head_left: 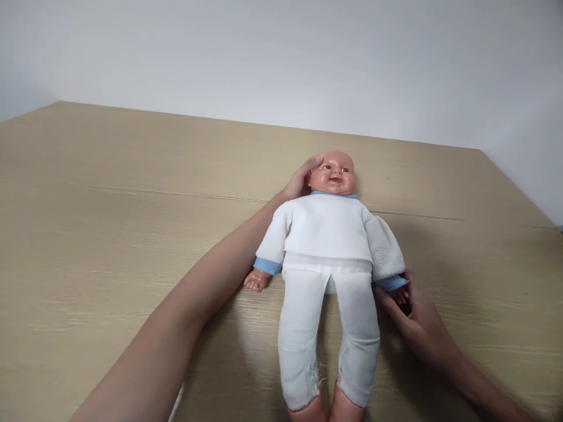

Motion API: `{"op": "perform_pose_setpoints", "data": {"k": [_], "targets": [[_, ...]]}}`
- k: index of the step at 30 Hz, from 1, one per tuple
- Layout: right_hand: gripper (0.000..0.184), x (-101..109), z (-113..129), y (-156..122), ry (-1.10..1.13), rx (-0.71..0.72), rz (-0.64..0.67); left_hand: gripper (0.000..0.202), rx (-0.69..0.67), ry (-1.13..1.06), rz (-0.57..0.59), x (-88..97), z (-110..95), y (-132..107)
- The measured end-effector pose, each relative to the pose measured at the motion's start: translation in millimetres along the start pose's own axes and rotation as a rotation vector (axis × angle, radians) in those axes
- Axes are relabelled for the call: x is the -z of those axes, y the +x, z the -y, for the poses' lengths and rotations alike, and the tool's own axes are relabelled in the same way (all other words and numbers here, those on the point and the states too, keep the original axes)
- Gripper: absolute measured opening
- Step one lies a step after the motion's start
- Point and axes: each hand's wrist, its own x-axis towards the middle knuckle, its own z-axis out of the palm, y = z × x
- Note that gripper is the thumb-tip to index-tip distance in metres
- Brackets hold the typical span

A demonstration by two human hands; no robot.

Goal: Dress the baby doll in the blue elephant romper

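A baby doll point(328, 225) in a white fleece top with blue collar and cuffs and white trousers lies face up on the wooden table. My left hand point(303, 176) cups the side of its bald head, fingertips by the temple; part of the palm is hidden behind the head. Lower down on the right, my right hand point(416, 313) holds the doll's arm at the blue cuff point(390, 283), thumb and fingers on either side of its small hand. The doll's other arm rests alongside my left forearm. Its feet are cut off by the frame's bottom edge.
The light wooden table point(109, 252) fills most of the view, with a thin seam running across it. Beyond its far edge stands a plain pale wall point(281, 58). Loose threads hang at the doll's trouser hems.
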Motion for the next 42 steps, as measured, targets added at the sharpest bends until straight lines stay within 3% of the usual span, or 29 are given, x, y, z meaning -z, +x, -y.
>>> {"op": "perform_pose_setpoints", "data": {"k": [5,12,25,28,33,37,42], "targets": [[0.047,0.4,3.5,1.3,-0.01,0.016,0.005,0.047,0.001,0.004,0.028,-8.0,-5.4,-8.2],[0.055,0.5,5.6,2.8,-0.007,0.0,0.007,0.038,-0.017,0.006,0.025,-16.0,-8.7,-12.7],[0.053,1.3,7.5,6.5,-0.081,0.027,-0.01,0.05,0.1,0.059,0.047,-5.4,-11.3,-10.8],[0.054,0.1,5.3,7.3,-0.095,0.039,-0.022,0.047,0.109,0.088,-0.007,-2.4,-13.9,-11.9],[0.058,6.6,0.7,11.2,-0.092,0.092,0.026,0.03,0.008,0.126,-0.159,10.7,-21.3,-27.7],[0.071,27.6,-8.2,8.0,-0.153,0.152,0.116,0.028,-0.052,0.145,-0.248,21.2,-26.8,-59.8],[0.081,50.1,-27.2,-25.6,-0.21,0.199,0.063,0.027,-0.082,0.211,-0.437,20.2,-38.2,-109.0]]}}
